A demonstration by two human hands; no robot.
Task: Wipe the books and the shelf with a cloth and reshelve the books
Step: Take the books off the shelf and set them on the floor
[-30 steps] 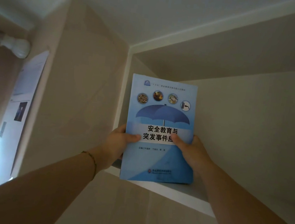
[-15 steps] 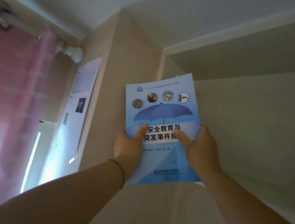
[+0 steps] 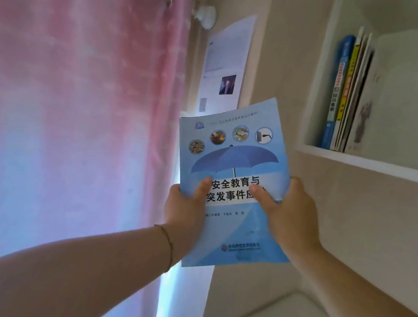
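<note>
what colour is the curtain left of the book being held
Pink, with light glowing through it. The curtain shows in the head view, left of the book.

Blue book [image 3: 231, 161] cover title: "安全教育与 / 突发事件应…", partly thumb-covered; other print illegible.

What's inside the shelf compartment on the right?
The shelf compartment holds a row of upright books at its left end: blue spine, yellow spine, thinner ones. Whether more stands farther right is cut off by the frame.
</note>
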